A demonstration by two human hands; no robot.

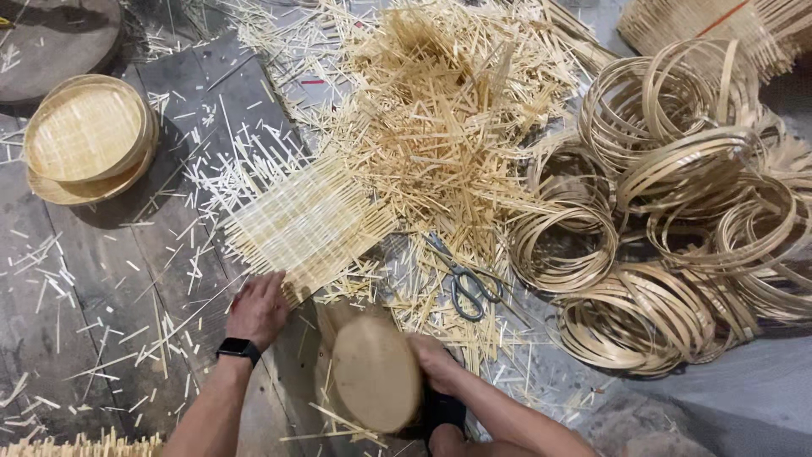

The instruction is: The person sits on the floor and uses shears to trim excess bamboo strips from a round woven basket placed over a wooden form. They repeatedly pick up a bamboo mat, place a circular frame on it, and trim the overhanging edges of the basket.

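Note:
My left hand [258, 307], with a black watch on its wrist, rests on the near corner of a flat woven bamboo mat [304, 224] that lies on the dark wooden floor. My right hand [433, 360] grips the edge of a round wooden block [375, 372] that stands tilted in front of me. A pair of grey scissors [463, 279] lies on the floor just beyond the block, among loose bamboo strips.
A big heap of cut bamboo strips [440, 110] fills the middle. Several coiled bamboo hoops [668, 211] are piled at the right. Stacked round woven trays [87, 135] sit at the left. Splinters litter the floor.

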